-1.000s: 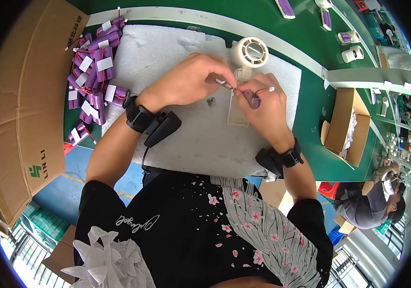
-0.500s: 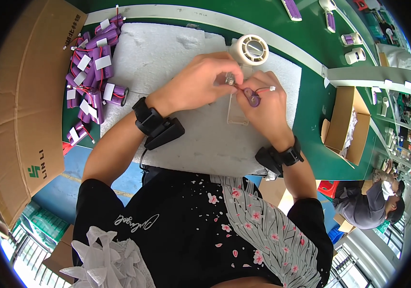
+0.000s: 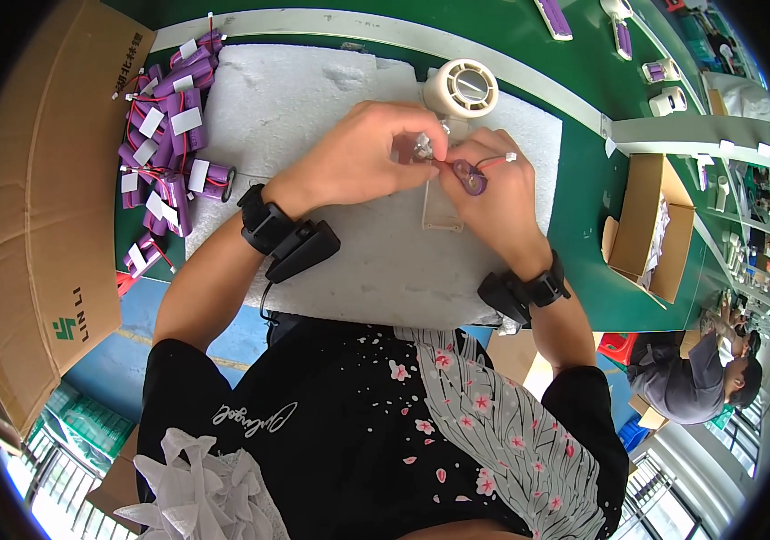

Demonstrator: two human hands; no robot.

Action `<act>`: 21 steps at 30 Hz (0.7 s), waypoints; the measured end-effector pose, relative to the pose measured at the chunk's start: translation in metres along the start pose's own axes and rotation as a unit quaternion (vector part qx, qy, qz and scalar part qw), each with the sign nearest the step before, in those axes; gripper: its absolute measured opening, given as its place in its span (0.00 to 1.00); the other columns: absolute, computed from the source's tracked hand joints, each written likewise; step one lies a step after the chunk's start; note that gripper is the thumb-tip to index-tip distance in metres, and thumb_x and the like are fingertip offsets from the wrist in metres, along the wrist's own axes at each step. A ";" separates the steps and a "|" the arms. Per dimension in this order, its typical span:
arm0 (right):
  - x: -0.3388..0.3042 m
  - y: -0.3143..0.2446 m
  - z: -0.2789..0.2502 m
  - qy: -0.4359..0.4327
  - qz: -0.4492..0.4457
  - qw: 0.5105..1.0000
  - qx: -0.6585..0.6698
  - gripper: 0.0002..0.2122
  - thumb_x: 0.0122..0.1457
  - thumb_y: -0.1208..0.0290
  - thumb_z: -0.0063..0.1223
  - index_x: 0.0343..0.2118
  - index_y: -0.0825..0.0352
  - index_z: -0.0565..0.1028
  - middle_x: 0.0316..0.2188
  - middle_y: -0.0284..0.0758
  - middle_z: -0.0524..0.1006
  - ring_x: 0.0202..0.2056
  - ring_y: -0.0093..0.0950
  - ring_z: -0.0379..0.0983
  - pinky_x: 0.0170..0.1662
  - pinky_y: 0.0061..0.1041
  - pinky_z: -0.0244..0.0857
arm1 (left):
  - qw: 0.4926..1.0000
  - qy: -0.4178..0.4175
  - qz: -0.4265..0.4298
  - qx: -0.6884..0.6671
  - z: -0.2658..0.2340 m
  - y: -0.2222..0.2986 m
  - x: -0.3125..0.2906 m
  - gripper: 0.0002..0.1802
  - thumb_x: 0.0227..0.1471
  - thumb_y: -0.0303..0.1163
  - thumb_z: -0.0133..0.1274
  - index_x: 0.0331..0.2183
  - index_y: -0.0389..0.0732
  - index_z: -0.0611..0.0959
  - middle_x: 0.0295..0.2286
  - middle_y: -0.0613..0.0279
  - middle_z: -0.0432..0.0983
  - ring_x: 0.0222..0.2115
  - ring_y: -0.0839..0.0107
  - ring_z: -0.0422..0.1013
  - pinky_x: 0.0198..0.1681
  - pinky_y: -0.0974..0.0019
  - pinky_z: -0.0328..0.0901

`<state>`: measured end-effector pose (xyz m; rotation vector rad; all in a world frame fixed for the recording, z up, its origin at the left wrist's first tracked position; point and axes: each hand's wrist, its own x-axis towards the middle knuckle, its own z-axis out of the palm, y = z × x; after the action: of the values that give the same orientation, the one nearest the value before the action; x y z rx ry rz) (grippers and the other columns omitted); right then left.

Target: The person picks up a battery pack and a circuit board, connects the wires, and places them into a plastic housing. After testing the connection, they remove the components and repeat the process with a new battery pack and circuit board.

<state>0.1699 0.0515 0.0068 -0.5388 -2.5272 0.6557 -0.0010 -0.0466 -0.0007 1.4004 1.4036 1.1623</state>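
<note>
Over a white foam board, my two hands meet fingertip to fingertip. My left hand is closed in a pinch around a small clear-and-greyish piece, too small to name. Thin red wire runs between the fingertips of both hands. In my right hand a purple battery pack is gripped, its end showing between the fingers. From it a red and black lead ends in a white plug. Behind the hands lies a white handheld fan housing; its handle is partly hidden under them.
Purple battery packs with white labels pile up left of the board, beside a large cardboard box. To the right stands an open carton. More fan parts lie farther right. A co-worker sits at lower right.
The small piece in my left fingers has turned slightly and looks brighter. Left wrist and hand have shifted a little leftward; my right hand keeps its hold on the battery pack.
</note>
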 end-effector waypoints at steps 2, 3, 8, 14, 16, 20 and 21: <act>0.002 0.000 -0.004 -0.004 0.012 0.998 0.053 0.04 0.47 0.76 0.62 0.26 0.65 0.78 0.22 0.31 0.73 0.23 0.27 0.68 0.28 0.23 0.64 | 1.000 0.001 -0.014 -0.004 0.000 -0.002 0.001 0.07 0.45 0.18 0.58 0.30 0.37 0.78 0.29 0.68 0.74 0.29 0.79 0.69 0.32 0.75 0.66; 0.003 0.000 -0.006 -0.006 0.018 0.997 0.080 0.04 0.48 0.74 0.62 0.27 0.66 0.78 0.21 0.31 0.73 0.21 0.25 0.68 0.26 0.22 0.63 | 1.000 0.003 -0.029 -0.008 -0.001 -0.001 0.001 0.07 0.45 0.18 0.58 0.30 0.37 0.78 0.29 0.69 0.74 0.29 0.80 0.69 0.32 0.75 0.65; -0.001 -0.002 -0.017 0.012 0.100 0.988 0.114 0.05 0.52 0.72 0.61 0.27 0.67 0.78 0.16 0.30 0.70 0.16 0.20 0.64 0.22 0.19 0.59 | 0.996 -0.017 -0.090 -0.010 -0.005 0.004 0.001 0.06 0.47 0.20 0.57 0.30 0.38 0.77 0.30 0.70 0.73 0.29 0.82 0.67 0.33 0.77 0.64; -0.003 0.000 -0.018 -0.043 0.027 0.992 0.111 0.07 0.54 0.73 0.59 0.22 0.69 0.75 0.12 0.30 0.66 0.14 0.19 0.59 0.19 0.21 0.53 | 0.997 -0.042 -0.041 -0.051 -0.007 0.001 -0.001 0.06 0.49 0.22 0.57 0.33 0.38 0.78 0.30 0.70 0.73 0.29 0.82 0.66 0.33 0.77 0.64; -0.003 -0.001 -0.017 -0.057 0.022 0.992 0.110 0.08 0.54 0.74 0.58 0.21 0.70 0.75 0.12 0.31 0.66 0.14 0.19 0.59 0.19 0.22 0.52 | 0.997 -0.042 -0.017 -0.069 -0.007 0.002 -0.002 0.07 0.50 0.23 0.57 0.34 0.38 0.78 0.30 0.70 0.73 0.29 0.82 0.66 0.34 0.76 0.63; -0.003 -0.001 -0.013 -0.075 -0.009 0.992 0.096 0.09 0.53 0.74 0.59 0.19 0.70 0.73 0.13 0.32 0.66 0.14 0.20 0.58 0.18 0.22 0.50 | 0.996 -0.042 0.029 -0.074 -0.007 0.009 -0.002 0.06 0.52 0.25 0.57 0.35 0.38 0.79 0.30 0.69 0.74 0.29 0.81 0.67 0.33 0.76 0.63; -0.003 -0.001 -0.013 -0.075 -0.013 0.992 0.098 0.09 0.53 0.74 0.59 0.20 0.70 0.73 0.13 0.31 0.66 0.14 0.20 0.58 0.18 0.22 0.50 | 0.996 -0.042 0.029 -0.074 -0.007 0.009 -0.002 0.06 0.52 0.25 0.57 0.35 0.38 0.79 0.30 0.69 0.74 0.29 0.81 0.67 0.33 0.76 0.63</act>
<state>0.1792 0.0536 0.0160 -0.3986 -2.5648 0.9553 -0.0057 -0.0490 0.0093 1.3771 1.2003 1.2050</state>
